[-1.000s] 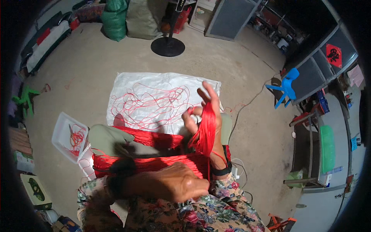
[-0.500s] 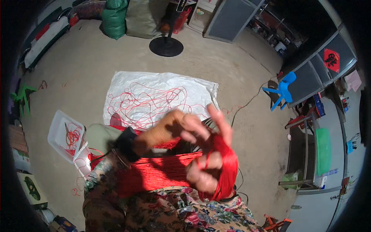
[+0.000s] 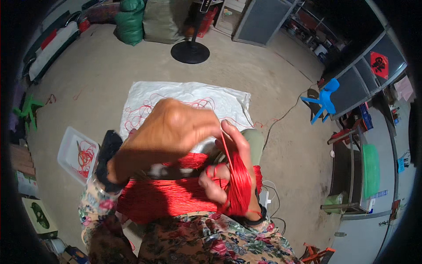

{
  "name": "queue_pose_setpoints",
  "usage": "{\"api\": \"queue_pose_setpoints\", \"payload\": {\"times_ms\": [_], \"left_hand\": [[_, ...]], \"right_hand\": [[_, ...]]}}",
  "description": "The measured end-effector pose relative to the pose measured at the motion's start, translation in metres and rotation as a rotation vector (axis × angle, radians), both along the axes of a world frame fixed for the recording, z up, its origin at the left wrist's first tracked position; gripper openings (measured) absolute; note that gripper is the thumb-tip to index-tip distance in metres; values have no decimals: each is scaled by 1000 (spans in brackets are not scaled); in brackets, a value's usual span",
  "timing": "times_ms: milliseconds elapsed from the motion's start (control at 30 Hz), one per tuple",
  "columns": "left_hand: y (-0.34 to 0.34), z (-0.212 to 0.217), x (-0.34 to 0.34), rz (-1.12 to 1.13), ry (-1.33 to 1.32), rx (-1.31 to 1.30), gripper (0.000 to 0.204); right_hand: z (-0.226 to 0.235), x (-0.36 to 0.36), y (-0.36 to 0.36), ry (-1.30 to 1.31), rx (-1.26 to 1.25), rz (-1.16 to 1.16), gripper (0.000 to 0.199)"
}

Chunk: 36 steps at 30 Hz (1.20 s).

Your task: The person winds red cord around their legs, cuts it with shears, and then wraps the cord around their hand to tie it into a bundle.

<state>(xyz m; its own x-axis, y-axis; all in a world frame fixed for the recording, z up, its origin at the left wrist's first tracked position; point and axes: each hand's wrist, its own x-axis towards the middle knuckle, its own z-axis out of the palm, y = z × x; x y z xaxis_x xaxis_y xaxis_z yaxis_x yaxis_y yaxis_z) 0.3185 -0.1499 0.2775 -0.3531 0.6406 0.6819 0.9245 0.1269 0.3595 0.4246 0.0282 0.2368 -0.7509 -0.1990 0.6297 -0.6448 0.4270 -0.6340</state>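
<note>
A thick hank of red cord (image 3: 241, 187) is wound around my right hand (image 3: 220, 176), its fingers curled in the loops and its thumb raised. My left hand (image 3: 176, 125), slightly blurred, reaches across with fingers closed near that thumb. From its fingertips a single red strand (image 3: 226, 147) runs taut down to the hank. Across my lap lies a wide bundle of red cord (image 3: 165, 200), partly shaded by my left arm. Beyond my hands, loose red cord (image 3: 202, 104) trails in loops over a white cloth sheet (image 3: 228, 97) on the floor.
At left stands a white plastic box (image 3: 66, 154) with tangled red cord inside. A black fan base (image 3: 190, 53) is ahead, near a green sack (image 3: 130, 22). To the right are a blue chair (image 3: 325, 100), a metal-framed table (image 3: 338, 207) and a dark cable (image 3: 281, 116) on the floor.
My left hand has moved left and closed, drawing a strand taut from the hank. My right hand, with the cord around it, has shifted slightly left.
</note>
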Motion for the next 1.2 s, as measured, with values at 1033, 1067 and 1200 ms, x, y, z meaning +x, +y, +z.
{"api": "queue_pose_setpoints", "payload": {"times_ms": [1033,1067,1200], "left_hand": [[52,-102,16,-604,-924,336,21],[58,-106,35,-549,-871,322,23],[49,-77,77,-391,-491,-421,17]], "right_hand": [[9,-11,1,-52,-493,311,12],[3,-21,5,-135,-509,160,11],[-26,-59,14,-60,-74,-87,16]]}}
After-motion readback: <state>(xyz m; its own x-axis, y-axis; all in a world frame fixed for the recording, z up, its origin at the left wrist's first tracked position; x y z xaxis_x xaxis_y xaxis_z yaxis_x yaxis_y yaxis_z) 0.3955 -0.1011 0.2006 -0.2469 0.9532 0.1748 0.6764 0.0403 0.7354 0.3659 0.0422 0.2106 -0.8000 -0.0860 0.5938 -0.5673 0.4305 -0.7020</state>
